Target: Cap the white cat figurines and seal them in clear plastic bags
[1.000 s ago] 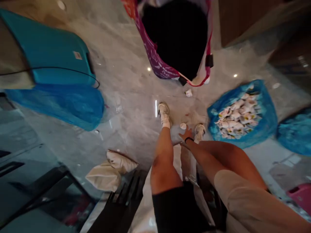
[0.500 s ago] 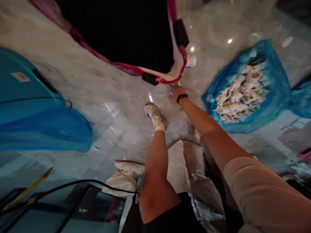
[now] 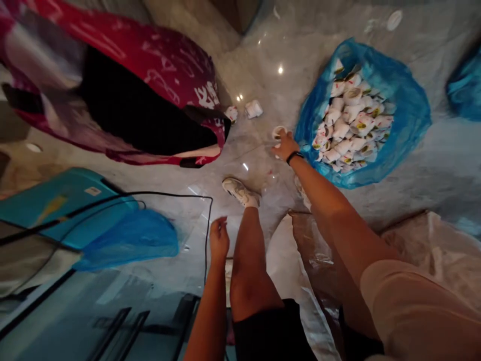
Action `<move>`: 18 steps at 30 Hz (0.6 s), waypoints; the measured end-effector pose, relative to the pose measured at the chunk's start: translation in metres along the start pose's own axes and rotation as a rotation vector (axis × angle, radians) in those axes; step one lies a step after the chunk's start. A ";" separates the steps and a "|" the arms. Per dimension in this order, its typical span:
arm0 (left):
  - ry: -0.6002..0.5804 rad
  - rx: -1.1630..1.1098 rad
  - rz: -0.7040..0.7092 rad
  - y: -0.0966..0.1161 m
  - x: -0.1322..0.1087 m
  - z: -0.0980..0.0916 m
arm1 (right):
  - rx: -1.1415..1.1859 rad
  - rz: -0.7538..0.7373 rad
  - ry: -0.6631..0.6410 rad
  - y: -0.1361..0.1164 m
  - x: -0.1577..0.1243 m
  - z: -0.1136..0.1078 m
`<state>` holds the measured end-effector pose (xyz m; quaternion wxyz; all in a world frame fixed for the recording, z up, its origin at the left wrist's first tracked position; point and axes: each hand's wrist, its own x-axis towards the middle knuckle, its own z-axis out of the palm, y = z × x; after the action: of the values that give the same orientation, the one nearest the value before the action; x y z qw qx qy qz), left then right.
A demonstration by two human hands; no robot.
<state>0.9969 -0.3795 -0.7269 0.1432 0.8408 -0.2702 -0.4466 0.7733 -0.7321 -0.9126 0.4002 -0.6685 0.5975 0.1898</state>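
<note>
Head view, looking down at the person's own legs and hands on a grey polished stone floor (image 3: 300, 35). Right hand (image 3: 285, 147), black wristband (image 3: 295, 157) on the wrist, is extended low over the floor, its fingertips at a small white packet (image 3: 278, 133). The packet sits at the fingertips, just beside the rim of a blue plastic bag (image 3: 409, 115); right grip is in contact with it, but whether clenched or merely touching, cannot tell. The blue bag lies open and is filled with many similar white packets (image 3: 349, 118) with yellow and green print. Left hand (image 3: 219, 239) hangs in the air beside the left leg (image 3: 248, 271), well apart from the packets, fingers loosely curled; left grip released, nothing visible in it. Two loose white packets (image 3: 253, 109) lie on the floor, just beside the edge of a large red and purple bag (image 3: 150, 65) with a black interior. A left shoe (image 3: 240, 192) rests on the floor below the hands. A white sack (image 3: 289, 271) lies between the legs and the right arm. Left of the person are a teal case (image 3: 67, 210) and a crumpled blue plastic sheet (image 3: 128, 243), with a black cable (image 3: 169, 194) across them. A second blue bag (image 3: 466, 85) sits at the upper right edge of view.
</note>
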 end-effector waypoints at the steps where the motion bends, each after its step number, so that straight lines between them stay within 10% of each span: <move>1: -0.059 -0.009 0.091 0.021 0.021 0.006 | 0.079 0.074 0.094 0.022 -0.013 -0.014; 5: -0.267 0.090 0.488 0.130 0.138 0.071 | 0.186 0.317 0.343 0.127 -0.068 -0.067; 9: -0.056 0.339 0.473 0.207 0.264 0.134 | 0.170 0.429 0.375 0.227 -0.123 -0.098; 14: 0.234 0.623 0.162 0.224 0.377 0.159 | -0.057 0.640 0.771 0.318 -0.171 -0.089; 18: 0.204 0.756 0.149 0.213 0.402 0.171 | 0.121 0.920 0.896 0.369 -0.181 -0.044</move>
<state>0.9687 -0.7870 -0.9906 -0.1181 0.8524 -0.4602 -0.2182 0.3740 -0.6361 -0.8675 0.0268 -0.3346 0.9419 0.0105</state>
